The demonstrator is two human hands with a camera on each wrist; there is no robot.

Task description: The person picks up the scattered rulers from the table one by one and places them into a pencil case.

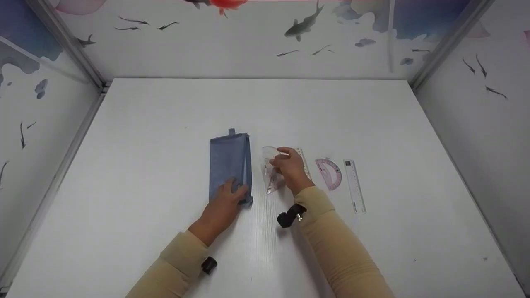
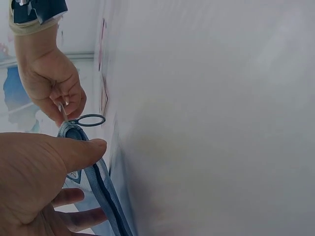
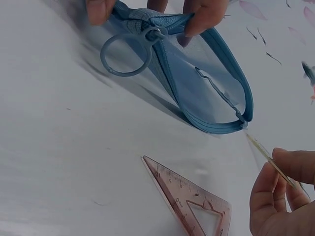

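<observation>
A blue zip pouch (image 1: pixel 228 159) lies on the table with its zipped mouth gaping along the right side. My left hand (image 1: pixel 225 203) holds it near the front end, thumb over the zipper edge, beside a ring-shaped zip pull (image 3: pixel 125 55). To the right, my right hand (image 1: pixel 290 165) pinches a thin clear plastic drawing piece (image 1: pixel 268 155). The right wrist view shows that piece edge-on, close to the far end of the mouth; its exact kind is unclear. A pinkish set square (image 3: pixel 184 189) lies on the table, partly hidden by the right hand in the head view.
Right of the right hand lie a pink protractor (image 1: pixel 330 174) and a clear straight ruler (image 1: pixel 355 186). The white table (image 1: pixel 124 165) is bordered by panels printed with fish (image 1: pixel 304 27) at the back and sides.
</observation>
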